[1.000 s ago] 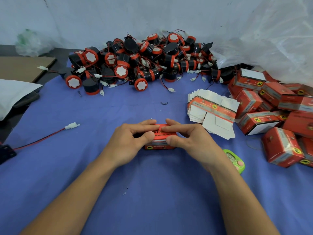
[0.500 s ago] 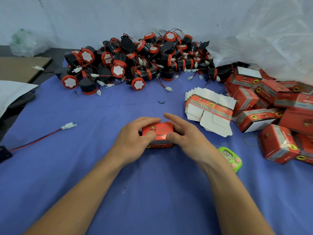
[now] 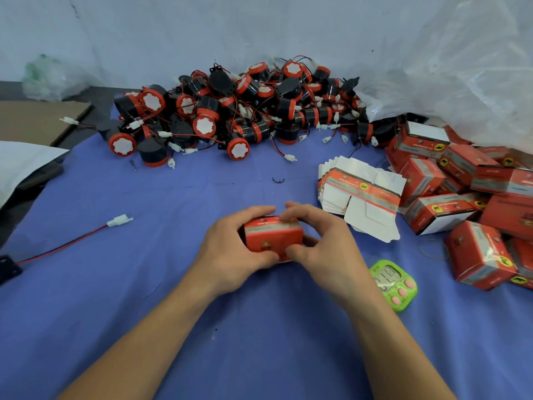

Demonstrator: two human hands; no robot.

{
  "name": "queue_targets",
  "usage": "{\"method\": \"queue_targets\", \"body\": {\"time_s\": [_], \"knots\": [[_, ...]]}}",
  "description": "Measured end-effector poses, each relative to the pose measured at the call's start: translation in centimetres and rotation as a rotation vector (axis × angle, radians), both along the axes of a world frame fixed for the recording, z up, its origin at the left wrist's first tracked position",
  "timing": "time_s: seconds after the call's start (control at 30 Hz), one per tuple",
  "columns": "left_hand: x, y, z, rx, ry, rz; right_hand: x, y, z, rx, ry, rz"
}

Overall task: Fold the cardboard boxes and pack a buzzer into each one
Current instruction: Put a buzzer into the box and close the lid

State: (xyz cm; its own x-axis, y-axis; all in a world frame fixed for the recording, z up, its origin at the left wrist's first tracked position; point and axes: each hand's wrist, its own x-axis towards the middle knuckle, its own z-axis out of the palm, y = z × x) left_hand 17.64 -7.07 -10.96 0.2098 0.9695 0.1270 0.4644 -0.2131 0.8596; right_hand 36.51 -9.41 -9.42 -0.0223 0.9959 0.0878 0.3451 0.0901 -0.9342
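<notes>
A small red cardboard box sits between both hands at the centre of the blue cloth. My left hand grips its left end, fingers over the top. My right hand grips its right end, thumb on the front face and fingers on the top edge. What is inside the box is hidden. A heap of black-and-red buzzers with wires lies at the back. A stack of flat unfolded boxes lies just right of my hands. Folded red boxes are piled at the right.
A green timer lies right of my right wrist. A loose red-black wire with a white connector runs in from the left edge. A clear plastic bag fills the back right. Brown cardboard and white sheet lie at the left.
The box has been turned in my hands, so a broad red face now points toward me. My right thumb has come down onto that front face. Both hands keep their hold.
</notes>
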Motion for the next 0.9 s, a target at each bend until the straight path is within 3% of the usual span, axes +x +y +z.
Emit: {"method": "queue_targets", "body": {"time_s": [0.13,0.3,0.37,0.47,0.5,0.53,0.6,0.8,0.83,0.9], "knots": [[0.0,-0.1,-0.2,0.12,0.015,0.0,-0.2,0.1,0.1,0.012,-0.207,0.037],[0.4,-0.7,-0.2,0.171,0.016,0.012,1.9,0.2,0.9,-0.159,-0.016,0.073],[0.4,-0.3,0.0,0.16,-0.082,0.033,2.9,0.2,1.4,-0.045,0.188,-0.001],[0.0,0.5,0.1,0.108,-0.149,0.108,3.9,0.7,2.1,0.124,0.958,-0.095],[-0.1,0.7,-0.1,0.102,-0.141,0.123,4.0,0.9,2.1,0.122,1.115,-0.121],[-0.1,0.7,-0.3,0.1,-0.123,0.133,3.9,0.9,2.0,0.095,1.118,-0.162],[0.0,0.9,-0.6,0.11,-0.072,0.146,3.0,0.9,1.8,0.028,0.71,-0.24],[0.0,1.1,-1.2,0.082,0.035,0.151,1.9,1.7,0.6,0.167,-0.423,-0.549],[-0.1,1.1,-1.2,0.079,0.043,0.155,2.1,2.1,0.4,0.113,-0.6,-0.578],[0.0,1.1,-1.2,0.079,0.055,0.17,2.4,2.7,0.3,-0.063,-0.778,-0.559]]}}
